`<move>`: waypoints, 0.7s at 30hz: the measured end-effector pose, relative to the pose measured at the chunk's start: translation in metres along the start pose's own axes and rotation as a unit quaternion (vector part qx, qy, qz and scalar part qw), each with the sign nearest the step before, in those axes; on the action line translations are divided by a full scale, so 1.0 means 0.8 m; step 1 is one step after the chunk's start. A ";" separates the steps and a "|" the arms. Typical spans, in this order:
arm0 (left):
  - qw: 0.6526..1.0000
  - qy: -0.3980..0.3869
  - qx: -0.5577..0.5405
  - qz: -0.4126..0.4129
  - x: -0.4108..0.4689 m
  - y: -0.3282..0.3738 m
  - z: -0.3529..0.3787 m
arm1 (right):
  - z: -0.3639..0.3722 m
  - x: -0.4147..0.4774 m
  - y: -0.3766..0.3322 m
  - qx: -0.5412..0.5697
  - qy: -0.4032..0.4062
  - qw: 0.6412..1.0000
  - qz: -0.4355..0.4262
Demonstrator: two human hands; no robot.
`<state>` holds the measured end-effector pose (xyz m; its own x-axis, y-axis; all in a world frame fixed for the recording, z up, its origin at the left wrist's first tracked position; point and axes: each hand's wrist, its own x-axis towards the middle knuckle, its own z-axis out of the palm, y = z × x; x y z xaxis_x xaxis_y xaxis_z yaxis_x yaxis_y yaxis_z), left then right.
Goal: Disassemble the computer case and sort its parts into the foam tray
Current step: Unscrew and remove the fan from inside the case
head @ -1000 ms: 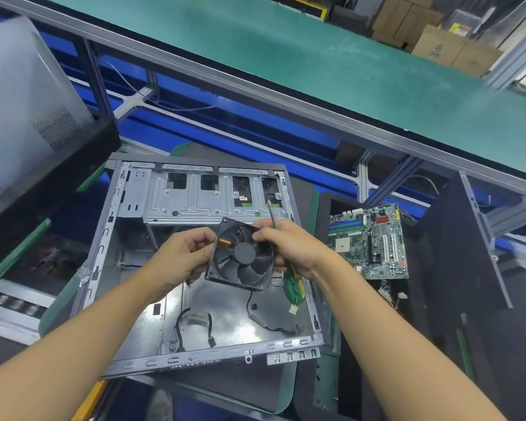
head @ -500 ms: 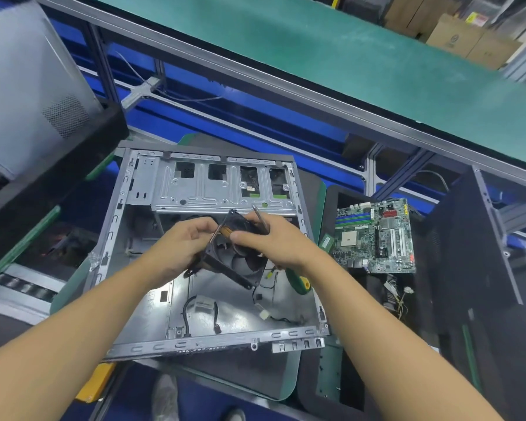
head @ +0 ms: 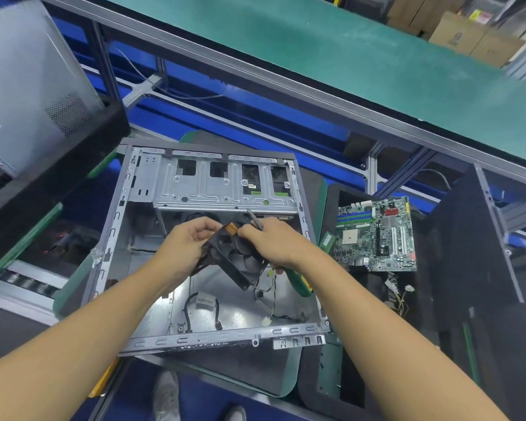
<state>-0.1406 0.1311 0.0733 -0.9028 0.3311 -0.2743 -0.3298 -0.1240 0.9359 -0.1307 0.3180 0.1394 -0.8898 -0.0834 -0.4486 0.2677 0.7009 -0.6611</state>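
The open metal computer case (head: pixel 140 268) lies flat in front of me. Above its floor I hold a black case fan (head: pixel 240 262), tilted on edge. My left hand (head: pixel 186 241) grips the fan's left side. My right hand (head: pixel 274 241) pinches the fan's top corner by an orange tab and also holds a screwdriver with a green handle (head: pixel 299 282), its shaft pointing up. The fan's thin wires and white plug (head: pixel 266 321) hang down to the case floor. A green motherboard (head: pixel 377 233) lies in the black foam tray (head: pixel 334 192) to the right.
A black cable (head: pixel 189 311) lies loose on the case floor. A grey side panel (head: pixel 28 80) leans at the upper left. A black panel (head: pixel 468 253) stands at the right. A green conveyor (head: pixel 346 50) runs behind. Loose wires (head: pixel 400 296) lie below the motherboard.
The fan has turned from facing me to tilted on edge. Both hands have drawn closer together on its top corner. The view has shifted slightly.
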 end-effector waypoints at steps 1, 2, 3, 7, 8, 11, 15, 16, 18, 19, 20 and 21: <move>1.000 0.006 -0.014 -0.007 0.000 -0.002 0.001 | 0.002 0.000 -0.001 -0.021 0.000 1.000 0.001; 0.999 0.013 -0.027 -0.014 -0.001 -0.003 0.001 | 0.003 -0.001 -0.002 -0.034 0.000 0.999 0.002; 0.999 0.017 -0.036 -0.021 -0.001 -0.004 0.002 | 0.004 -0.001 -0.002 -0.032 -0.003 0.999 0.003; 1.000 -0.003 -0.004 -0.004 -0.001 0.004 0.004 | 0.001 0.001 0.003 0.024 -0.006 1.000 -0.009; 1.000 -0.010 0.016 0.007 -0.001 0.008 0.004 | 0.000 0.000 0.003 0.038 -0.004 0.999 -0.011; 0.998 -0.014 0.053 0.033 -0.001 0.018 0.006 | -0.003 0.001 0.004 0.054 0.004 0.998 -0.022; 0.996 -0.021 0.082 0.029 -0.001 0.022 0.008 | -0.002 -0.002 0.001 0.047 -0.033 0.998 -0.006; 0.996 -0.025 0.084 0.030 -0.002 0.023 0.008 | -0.002 -0.002 0.001 0.048 -0.039 0.998 -0.004; 0.995 -0.031 0.084 0.040 -0.004 0.025 0.010 | -0.002 -0.002 0.002 0.045 -0.043 0.998 -0.013; 0.995 -0.033 0.086 0.045 -0.005 0.025 0.010 | -0.002 -0.002 0.002 0.043 -0.044 0.998 -0.020; 0.994 -0.036 0.088 0.047 -0.005 0.024 0.010 | -0.003 -0.002 0.002 0.045 -0.045 0.998 -0.024; 0.994 -0.038 0.090 0.046 -0.004 0.024 0.010 | -0.003 -0.002 0.004 0.051 -0.050 0.997 -0.020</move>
<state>-0.1414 0.1349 0.0936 -0.9012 0.3971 -0.1737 -0.1851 0.0097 0.9827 -0.1291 0.3216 0.1396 -0.8611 -0.1831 -0.4743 0.2733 0.6200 -0.7355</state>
